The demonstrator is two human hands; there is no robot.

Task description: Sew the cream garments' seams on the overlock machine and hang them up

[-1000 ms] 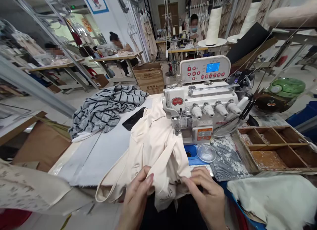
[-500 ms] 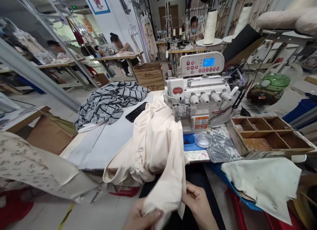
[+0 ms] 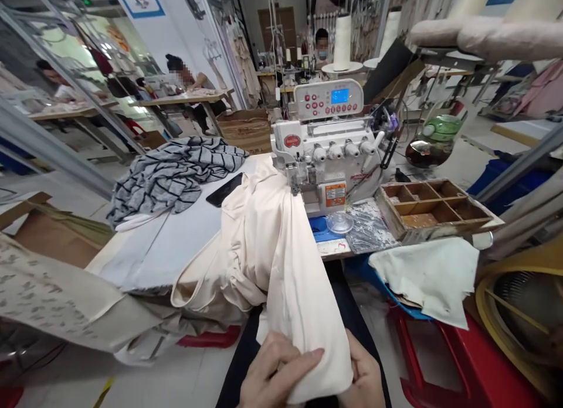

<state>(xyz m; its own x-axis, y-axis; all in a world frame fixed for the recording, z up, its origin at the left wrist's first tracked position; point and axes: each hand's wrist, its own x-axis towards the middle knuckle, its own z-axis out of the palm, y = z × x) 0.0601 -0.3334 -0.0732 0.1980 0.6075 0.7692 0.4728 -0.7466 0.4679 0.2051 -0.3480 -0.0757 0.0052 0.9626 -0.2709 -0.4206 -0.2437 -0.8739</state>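
A cream garment (image 3: 250, 238) lies bunched on the table's front edge, and a long part of it hangs down over my lap. Its upper end reaches under the needle area of the white overlock sewing machine (image 3: 325, 153). My left hand (image 3: 281, 370) grips the hanging cloth near its lower end, thumb stretched over the top. On the right edge of the same cloth, my right hand (image 3: 363, 373) has its fingers closed, partly hidden behind the fabric. Between the two hands the cloth is spread fairly flat.
Left of the garment are a black phone (image 3: 224, 189) and a grey striped cloth heap (image 3: 176, 176). To the machine's right stand a wooden compartment box (image 3: 433, 211) and a green-lidded jug (image 3: 433, 141). Pale fabric (image 3: 426, 273) lies over a blue bin beside a red stool (image 3: 440, 361). Co-workers sit behind.
My hands have shifted rightward along the cloth, which is now stretched smoother and wider between them. The view has turned a little right, so the machine and table appear further left.
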